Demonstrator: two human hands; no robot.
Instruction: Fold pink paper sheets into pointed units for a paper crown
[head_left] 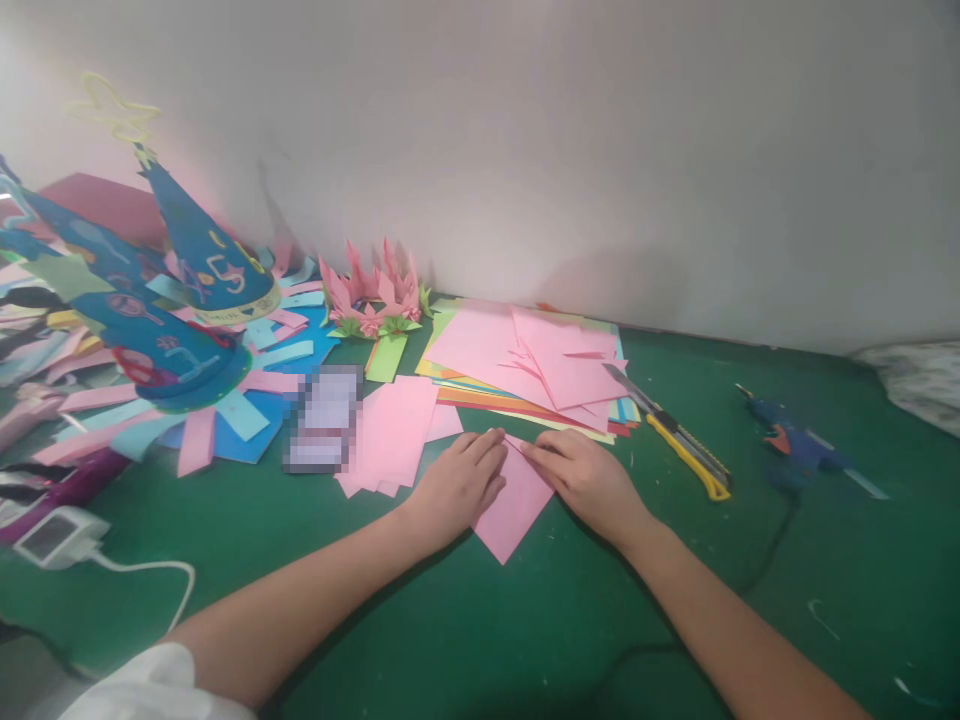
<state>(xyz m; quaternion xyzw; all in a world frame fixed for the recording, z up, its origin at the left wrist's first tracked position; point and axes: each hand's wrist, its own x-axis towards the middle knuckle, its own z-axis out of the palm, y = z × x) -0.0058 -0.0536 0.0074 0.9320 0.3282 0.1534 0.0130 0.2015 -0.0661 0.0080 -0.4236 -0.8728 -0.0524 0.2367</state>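
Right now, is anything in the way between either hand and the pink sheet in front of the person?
Nothing visible: the left hand and the right hand both touch the pink sheet directly. The paper stack lies beyond it, the yellow cutter off to the right.

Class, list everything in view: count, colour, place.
Paper sheet: one, pink, under hands
Paper pieces: several, pink, left of sheet
Paper stack: one, multicoloured, behind hands
Utility knife: one, yellow, beside stack
Glue gun: one, blue, right
Paper crown: one, pink-green, beside stack
Phone: one, pixelated, beside pieces
Cone hats: several, blue, left
Paper strips: many, pink-blue, around hats
Corded device: one, white, lower left
Unclear object: one, purple, behind device
Table: one, green, underneath
Wall: one, grey, behind
Cloth: one, whitish, right edge
Left hand, right hand: one each, bare, on sheet
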